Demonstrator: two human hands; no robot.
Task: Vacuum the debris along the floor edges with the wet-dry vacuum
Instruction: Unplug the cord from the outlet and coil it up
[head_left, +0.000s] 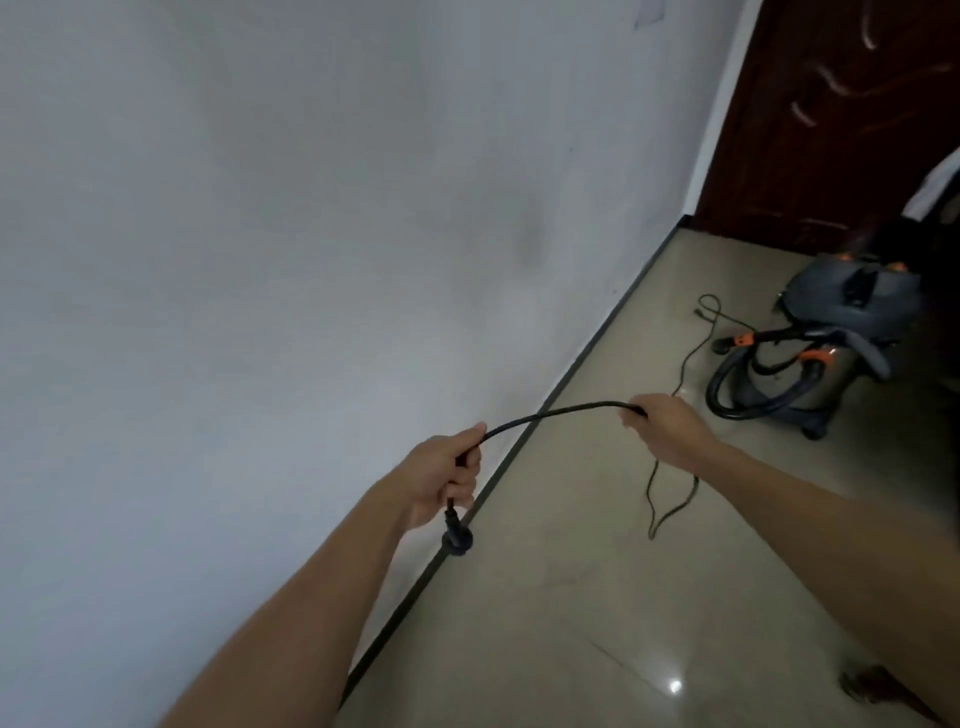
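The wet-dry vacuum (826, 332), grey-topped with a steel drum and orange clips, stands on the tiled floor at the right with its black hose (727, 384) looped beside it. My left hand (441, 473) grips the black power cord (561, 410) near its end, and the plug (457, 540) hangs just below that fist. My right hand (665, 426) holds the same cord further along, so it arcs between both hands. The rest of the cord trails in loops across the floor toward the vacuum.
A plain white wall (260, 260) fills the left, meeting the floor at a dark baseboard (519, 447) that runs diagonally. A dark brown door (841, 114) closes the far right corner. Glossy beige tiles (597, 597) lie below my arms.
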